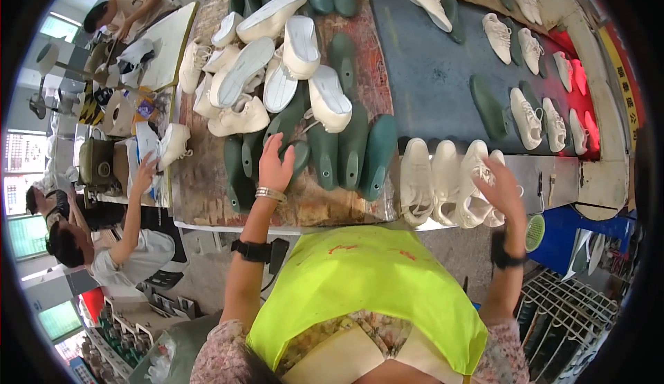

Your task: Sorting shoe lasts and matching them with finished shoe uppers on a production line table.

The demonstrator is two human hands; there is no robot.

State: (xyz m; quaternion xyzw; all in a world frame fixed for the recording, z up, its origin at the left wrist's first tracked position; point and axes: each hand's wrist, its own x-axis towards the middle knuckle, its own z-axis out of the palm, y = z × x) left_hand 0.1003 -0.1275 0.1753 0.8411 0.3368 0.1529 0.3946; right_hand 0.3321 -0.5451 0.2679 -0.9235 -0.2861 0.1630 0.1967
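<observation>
My left hand (276, 170) is over the green shoe lasts (328, 157) lying on the worn wooden table, its fingers stretched forward and thumb apart. Beside its thumb is one green last (299, 160); whether they touch, I cannot tell. Just beyond lies a heap of cream shoes (243, 71), several turned with pale soles up. At the table's near right, my right hand (503, 192) reaches over the end of a row of cream shoes (416, 180), fingers spread. It partly covers the rightmost lace-up shoes (474, 201), and seems to hold none of them.
On the right, a dark conveyor belt (432, 73) carries cream shoes (526, 118) and green lasts (488, 106) towards a red-lit machine opening (582, 83). A wire rack (564, 315) stands low at right. To the left, a co-worker (131, 246) reaches for a cream shoe (173, 145).
</observation>
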